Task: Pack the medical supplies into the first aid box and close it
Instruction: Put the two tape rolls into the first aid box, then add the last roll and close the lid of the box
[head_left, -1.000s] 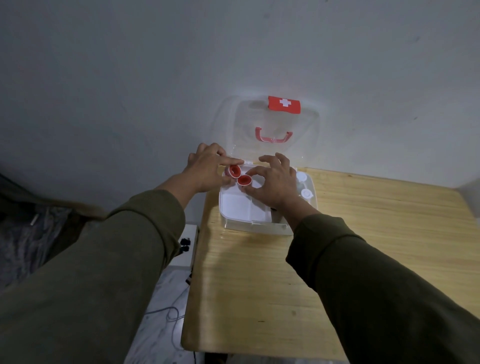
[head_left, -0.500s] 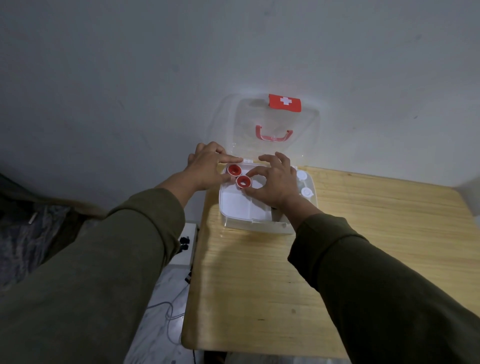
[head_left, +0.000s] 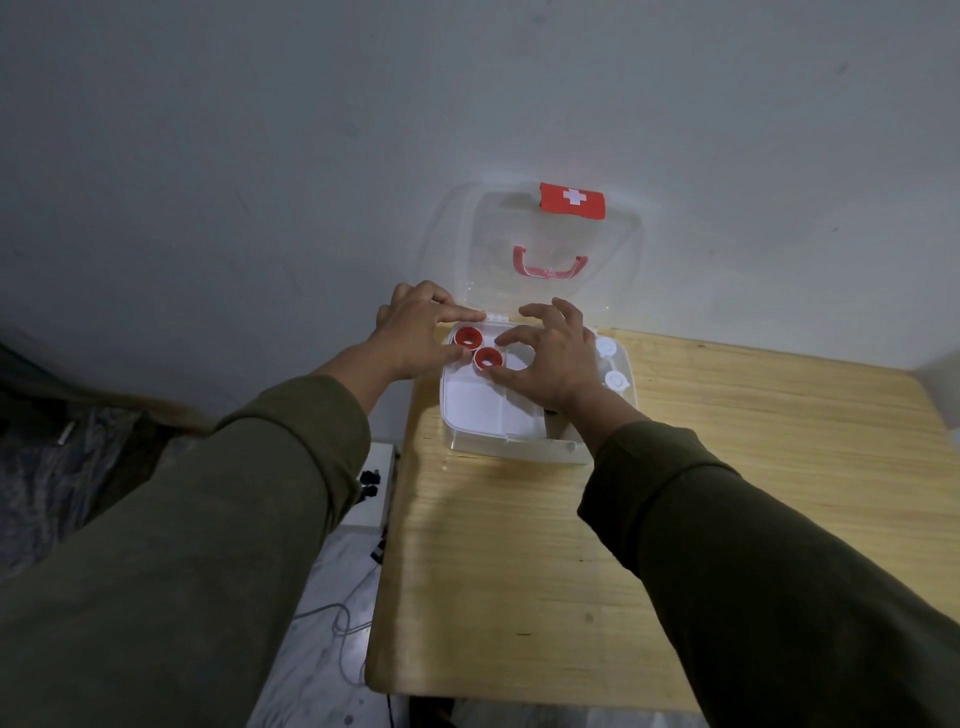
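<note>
Scene dimly lit overall; grey wall (head_left: 260, 156) rendered murky, darkest toward left edge. Brightest patch seen on tabletop (head_left: 519, 519) near its left side, soft sheen. Sleeves (head_left: 182, 545) underexposed, detail lost. Faint reflections noted on clear lid (head_left: 613, 260). Shadow cast below right hand (head_left: 550, 358). Wide-angle bending visible at edges. Slight softness throughout.
</note>
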